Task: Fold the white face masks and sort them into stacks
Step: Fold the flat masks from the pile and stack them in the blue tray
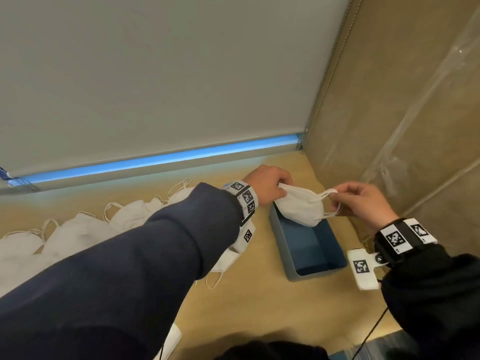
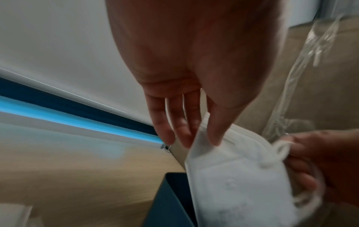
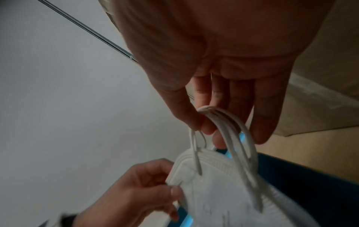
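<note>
A folded white face mask (image 1: 301,207) hangs in the air over the far end of a blue bin (image 1: 310,252). My left hand (image 1: 272,187) pinches the mask's left corner between thumb and fingers (image 2: 194,135). My right hand (image 1: 355,201) pinches its ear loops (image 3: 229,122) on the right side. The mask (image 2: 237,181) is flat, folded in half, with the loops gathered together. A pile of loose white masks (image 1: 78,235) lies on the table to the left, partly hidden by my left arm.
The beige tabletop (image 1: 259,307) ends at a grey blind (image 1: 155,74) with a blue strip at the back. A beige wall with a clear plastic sheet (image 1: 415,126) closes the right side. The blue bin's inside looks bare where visible.
</note>
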Available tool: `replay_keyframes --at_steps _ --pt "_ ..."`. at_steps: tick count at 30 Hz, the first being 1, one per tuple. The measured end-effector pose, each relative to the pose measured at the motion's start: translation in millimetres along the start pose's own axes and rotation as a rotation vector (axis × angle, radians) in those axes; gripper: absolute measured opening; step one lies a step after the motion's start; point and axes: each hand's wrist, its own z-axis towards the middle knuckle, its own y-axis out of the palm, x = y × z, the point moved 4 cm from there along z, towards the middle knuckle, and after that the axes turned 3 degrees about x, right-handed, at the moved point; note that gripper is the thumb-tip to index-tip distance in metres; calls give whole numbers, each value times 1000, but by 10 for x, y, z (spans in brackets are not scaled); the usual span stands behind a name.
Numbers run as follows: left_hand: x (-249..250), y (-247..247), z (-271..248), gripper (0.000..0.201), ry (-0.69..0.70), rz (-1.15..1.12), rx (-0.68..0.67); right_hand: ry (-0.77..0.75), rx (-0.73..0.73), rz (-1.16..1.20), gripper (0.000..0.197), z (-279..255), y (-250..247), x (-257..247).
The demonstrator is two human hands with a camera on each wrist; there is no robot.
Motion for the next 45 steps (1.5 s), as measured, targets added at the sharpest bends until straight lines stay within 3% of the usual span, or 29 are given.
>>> replay_keyframes --at_steps 6,11,17,22,25,28,34,40,45 --pt "-43 267 534 25 36 171 -156 78 58 -3 7 -179 24 456" --pt "-53 520 619 24 49 256 -273 221 79 75 4 -161 58 756" --pt "-381 396 15 14 -37 169 -257 185 -2 45 8 7 241 708" --pt "-559 296 -609 10 -122 107 -202 3 -121 -117 10 214 575 466" --pt "-558 228 -644 17 -105 110 -118 -97 -221 -218 4 256 693 323" --pt "-555 178 -519 17 -96 92 -70 -103 -277 -352 7 232 682 311" --pt "-529 230 -318 18 -86 167 -109 -33 -195 -519 4 142 528 422" --pt "-552 212 -207 19 -86 247 -27 -72 -60 -603 7 110 506 436" --pt "-612 158 -304 26 -120 114 75 -125 39 -598 8 92 467 340"
